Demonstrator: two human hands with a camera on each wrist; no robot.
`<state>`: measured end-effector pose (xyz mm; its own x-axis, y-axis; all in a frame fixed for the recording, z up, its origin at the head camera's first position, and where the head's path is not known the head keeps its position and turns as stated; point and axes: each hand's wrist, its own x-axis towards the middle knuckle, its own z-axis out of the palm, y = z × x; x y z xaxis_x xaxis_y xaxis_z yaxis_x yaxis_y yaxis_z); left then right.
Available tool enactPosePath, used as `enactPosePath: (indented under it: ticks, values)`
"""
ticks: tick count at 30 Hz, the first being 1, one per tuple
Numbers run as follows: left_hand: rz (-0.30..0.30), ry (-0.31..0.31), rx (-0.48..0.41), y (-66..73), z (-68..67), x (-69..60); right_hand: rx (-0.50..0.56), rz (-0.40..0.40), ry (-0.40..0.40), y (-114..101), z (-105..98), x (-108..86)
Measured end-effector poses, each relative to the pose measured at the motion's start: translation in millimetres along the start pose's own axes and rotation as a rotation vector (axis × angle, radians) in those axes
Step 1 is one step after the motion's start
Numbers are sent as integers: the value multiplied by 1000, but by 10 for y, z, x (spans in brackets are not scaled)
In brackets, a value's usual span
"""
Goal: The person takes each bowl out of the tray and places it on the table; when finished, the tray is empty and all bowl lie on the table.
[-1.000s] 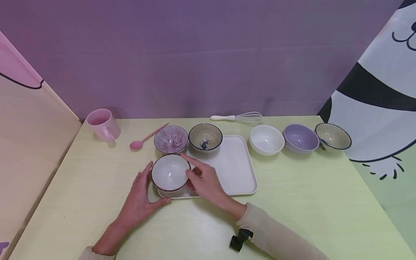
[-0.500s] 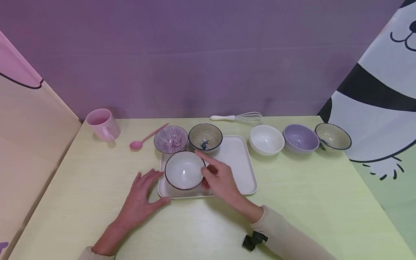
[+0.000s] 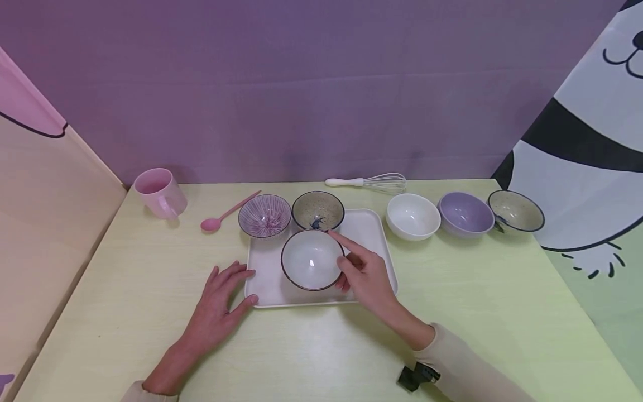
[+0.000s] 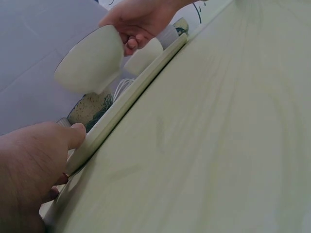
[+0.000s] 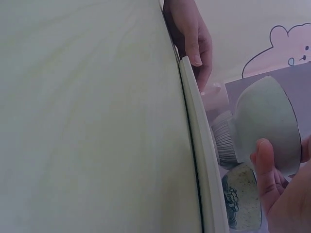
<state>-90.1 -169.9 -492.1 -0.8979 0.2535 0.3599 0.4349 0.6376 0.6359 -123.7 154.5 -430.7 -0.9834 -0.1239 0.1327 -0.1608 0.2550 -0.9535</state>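
My right hand (image 3: 369,282) pinches the right rim of a white bowl (image 3: 308,262) with a dark brown edge. In both wrist views this bowl (image 4: 92,60) hangs above the white tray (image 3: 364,231), apart from it. My left hand (image 3: 216,307) lies at the tray's left front corner with fingers spread, and its thumb touches the tray edge in the left wrist view. Along the tray's back left stand a purple-striped bowl (image 3: 264,216) and a speckled bowl (image 3: 317,207) with a blue motif. The held bowl hides part of the tray.
Right of the tray stand a white bowl (image 3: 413,216), a purple bowl (image 3: 465,214) and another speckled bowl (image 3: 515,211). A whisk (image 3: 366,182) lies at the back. On the left are a pink mug (image 3: 159,194) and a pink spoon (image 3: 212,224).
My right hand has carried the dark-rimmed white bowl rightward from the tray's left side to over its middle. My left hand has stayed nearly in place, no longer beside the bowl.
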Motion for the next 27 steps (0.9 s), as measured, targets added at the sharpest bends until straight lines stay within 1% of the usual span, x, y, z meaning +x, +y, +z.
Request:
enactPosePath:
  ticks: [7,12,22,27]
  values:
    - [-7,-3,-1,-14,-6,-12,12,-5,26,9,-155,-62]
    - [-14,-10,3,-27,4,-18,11,-13,52,4,-317,-127]
    - [-19,-11,8,-27,9,-19,-12,-4,124,69,-649,-380]
    - [-19,-12,9,-22,10,-13,-27,9,169,111,-815,-469]
